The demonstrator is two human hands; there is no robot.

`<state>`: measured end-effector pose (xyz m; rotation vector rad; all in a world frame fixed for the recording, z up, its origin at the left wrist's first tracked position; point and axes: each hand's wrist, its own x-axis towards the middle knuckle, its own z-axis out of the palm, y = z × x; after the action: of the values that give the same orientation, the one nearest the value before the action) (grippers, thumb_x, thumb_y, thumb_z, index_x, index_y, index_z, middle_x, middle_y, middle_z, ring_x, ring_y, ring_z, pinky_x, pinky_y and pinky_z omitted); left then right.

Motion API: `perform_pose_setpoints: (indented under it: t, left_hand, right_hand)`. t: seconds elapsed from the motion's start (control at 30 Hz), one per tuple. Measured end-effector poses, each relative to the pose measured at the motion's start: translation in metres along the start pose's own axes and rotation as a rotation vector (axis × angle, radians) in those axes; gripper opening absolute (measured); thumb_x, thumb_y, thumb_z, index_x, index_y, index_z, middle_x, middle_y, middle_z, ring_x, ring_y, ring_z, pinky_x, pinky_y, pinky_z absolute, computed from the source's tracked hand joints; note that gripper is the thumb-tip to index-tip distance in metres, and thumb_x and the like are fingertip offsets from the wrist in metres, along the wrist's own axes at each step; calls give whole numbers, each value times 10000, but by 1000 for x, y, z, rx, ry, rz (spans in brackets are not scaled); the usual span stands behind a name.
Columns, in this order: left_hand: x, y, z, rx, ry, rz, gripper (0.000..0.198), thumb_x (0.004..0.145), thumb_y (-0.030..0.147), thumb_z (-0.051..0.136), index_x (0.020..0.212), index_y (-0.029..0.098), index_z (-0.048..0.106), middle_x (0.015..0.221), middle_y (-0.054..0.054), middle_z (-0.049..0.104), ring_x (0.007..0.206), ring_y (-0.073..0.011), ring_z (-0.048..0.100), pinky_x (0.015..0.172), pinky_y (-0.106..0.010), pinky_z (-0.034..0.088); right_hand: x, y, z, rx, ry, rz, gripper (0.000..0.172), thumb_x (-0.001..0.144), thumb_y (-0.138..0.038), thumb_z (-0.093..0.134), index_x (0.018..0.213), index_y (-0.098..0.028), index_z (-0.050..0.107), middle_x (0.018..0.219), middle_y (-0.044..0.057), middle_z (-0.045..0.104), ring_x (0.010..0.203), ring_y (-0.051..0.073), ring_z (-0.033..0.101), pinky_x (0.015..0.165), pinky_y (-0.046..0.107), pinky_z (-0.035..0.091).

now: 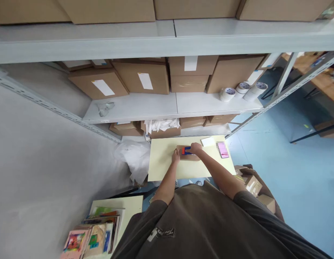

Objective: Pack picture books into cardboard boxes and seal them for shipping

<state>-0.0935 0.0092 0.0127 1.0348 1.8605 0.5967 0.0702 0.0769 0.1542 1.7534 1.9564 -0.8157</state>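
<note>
On the pale yellow table [163, 171] lies a small brown cardboard box [190, 158]. My right hand [196, 148] is closed around the handle of a blue and red tape dispenser [186, 150], which rests across the top of the box. At the left end of the box, my left hand [176, 156] grips its edge, close to the head of the dispenser. The tape itself is too small to make out. A white flat block [207, 141] and a phone with a pink screen [223, 149] lie to the right of the box.
A grey metal rack [134, 106] with cardboard boxes stands behind the table. Rolls of tape [228, 94] sit on its shelf. White plastic sheeting [136, 158] bunches at the left. A large carton of boxes [279, 212] is at the right; picture books [77, 241] lie lower left.
</note>
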Motion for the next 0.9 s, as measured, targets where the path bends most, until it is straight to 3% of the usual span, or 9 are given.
perform_pose_setpoints:
  t: [0.13,0.23,0.47,0.57,0.7,0.9]
  left_hand:
    - [-4,11,32,57,-52,-2,550,1131,526,331,1468,189,606,1300,-156,770,1163,-280,749,996,-353,551]
    - [-6,16,47,106,-48,2,587,1130,532,318,1521,172,567,1345,-183,746,1236,-305,719,1035,-380,535]
    - [1,14,50,130,-76,49,579,1117,526,367,1507,164,594,1409,-190,713,1360,-325,645,1130,-406,484]
    - [6,12,47,124,-110,91,550,1111,509,394,1456,160,642,1426,-189,704,1376,-325,633,1156,-409,468]
    - [11,6,41,102,-113,104,523,1103,501,416,1402,169,687,1419,-179,711,1374,-329,633,1164,-417,468]
    - [20,-6,20,37,-63,25,556,1110,556,379,1355,185,713,1396,-142,735,1327,-283,671,1083,-359,521]
  right_hand:
    - [-9,44,1,-3,5,8,743,801,-750,801,1238,-151,751,1095,193,788,1017,327,768,841,352,593]
    - [-17,90,3,-3,15,29,732,820,-755,784,1218,-141,762,1086,203,791,1007,328,769,832,337,579]
    - [-38,229,11,-31,54,143,640,897,-733,717,1095,-130,794,1111,222,777,1031,322,748,809,319,542]
    - [-47,269,15,-21,50,201,657,873,-751,732,1067,-127,792,1083,225,774,1011,322,742,795,321,530]
    - [-52,276,21,-6,48,244,633,879,-734,734,1056,-128,785,1060,218,772,957,307,741,762,317,520]
    - [-48,210,24,67,87,221,667,863,-784,720,1037,-144,793,1053,192,784,934,286,744,731,302,515]
